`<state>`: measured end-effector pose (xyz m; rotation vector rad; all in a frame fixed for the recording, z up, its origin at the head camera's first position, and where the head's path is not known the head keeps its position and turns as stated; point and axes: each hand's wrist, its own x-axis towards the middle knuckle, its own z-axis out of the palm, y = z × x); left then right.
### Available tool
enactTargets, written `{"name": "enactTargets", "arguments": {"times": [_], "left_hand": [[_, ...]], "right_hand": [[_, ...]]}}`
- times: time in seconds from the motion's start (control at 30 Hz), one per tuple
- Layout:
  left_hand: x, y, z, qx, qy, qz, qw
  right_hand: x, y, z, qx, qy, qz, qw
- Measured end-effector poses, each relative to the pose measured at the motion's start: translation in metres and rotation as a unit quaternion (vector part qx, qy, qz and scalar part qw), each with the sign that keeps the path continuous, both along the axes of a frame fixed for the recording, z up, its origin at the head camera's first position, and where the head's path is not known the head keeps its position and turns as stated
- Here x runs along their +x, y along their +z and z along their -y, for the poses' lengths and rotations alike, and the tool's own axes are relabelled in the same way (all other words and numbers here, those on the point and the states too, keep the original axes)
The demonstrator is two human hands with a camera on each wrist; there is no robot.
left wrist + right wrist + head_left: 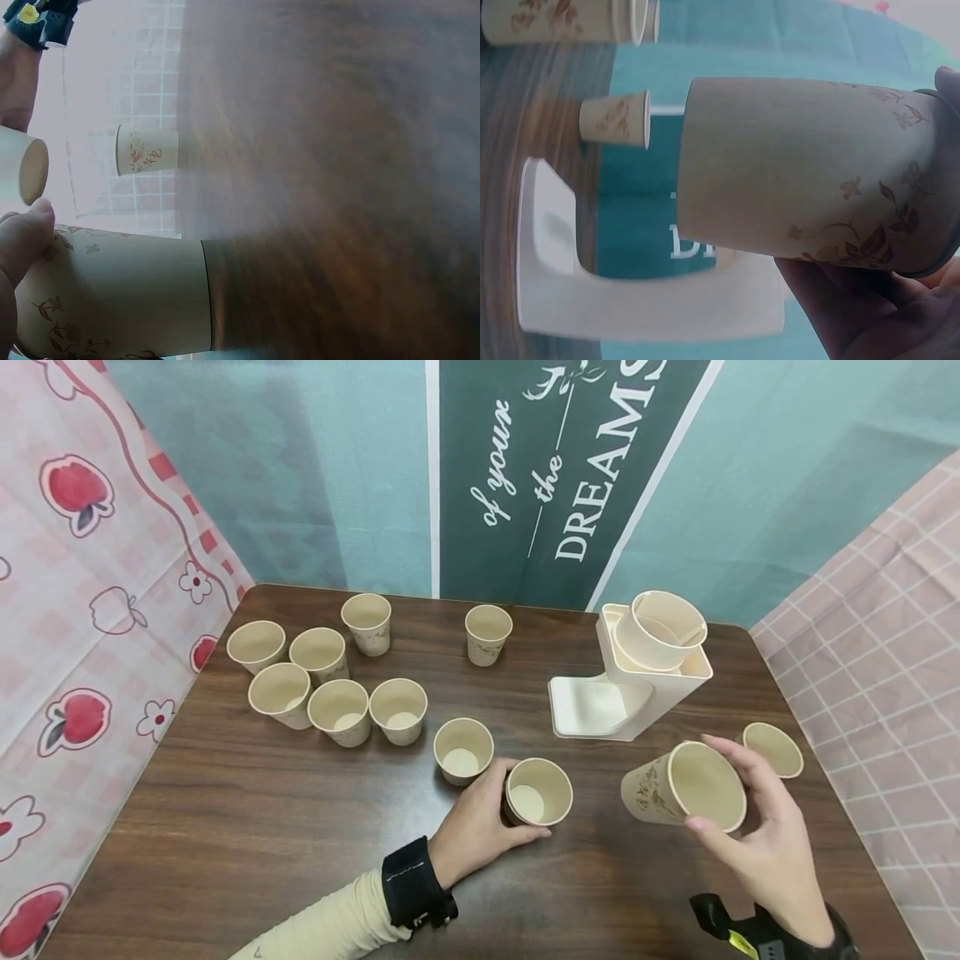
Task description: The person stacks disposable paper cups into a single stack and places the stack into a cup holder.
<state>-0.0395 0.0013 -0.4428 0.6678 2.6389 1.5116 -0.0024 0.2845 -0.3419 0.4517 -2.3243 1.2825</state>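
Observation:
My left hand [480, 822] grips a beige paper cup [536, 793] standing upright on the table, thumb in front and fingers behind. A second rim shows just under its lip. In the left wrist view, brown flower prints cover that cup's side [120, 292]. My right hand [765, 827] holds another paper cup [652, 793] by its rim, tilted so the mouth faces right and its base points left. The right wrist view has this cup [802, 172] raised in front of the white holder [652, 300]. One more paper cup [459, 752] stands just behind my left fingers.
A white cup holder [637, 710] at the back right bears a cup [656, 631] in its top. Several upright paper cups [337, 714] cluster at the left. A lone cup [486, 633] stands near the back edge, another [776, 750] behind my right hand. Fabric walls border the table [262, 843].

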Motion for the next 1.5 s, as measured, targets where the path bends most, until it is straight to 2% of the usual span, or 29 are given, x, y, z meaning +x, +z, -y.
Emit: {"name": "enactTargets", "arguments": {"times": [0.23,0.57,1.03,1.5], "left_hand": [[0.0,0.0,0.0,-0.002,-0.001,0.004,1.0],[-0.001,0.001,0.0,0.011,-0.006,0.004,0.9999],[-0.001,0.0,0.0,0.008,-0.007,-0.014,0.9998],[-0.001,0.001,0.0,0.003,-0.004,0.002,1.0]], "right_hand": [[-0.009,0.003,0.023,-0.022,0.066,0.005,0.998],[-0.02,-0.002,0.054,0.009,0.115,0.022,0.993],[-0.029,-0.018,0.079,0.003,0.136,0.035,0.99],[-0.031,-0.034,0.092,0.014,0.141,0.057,0.988]]}}
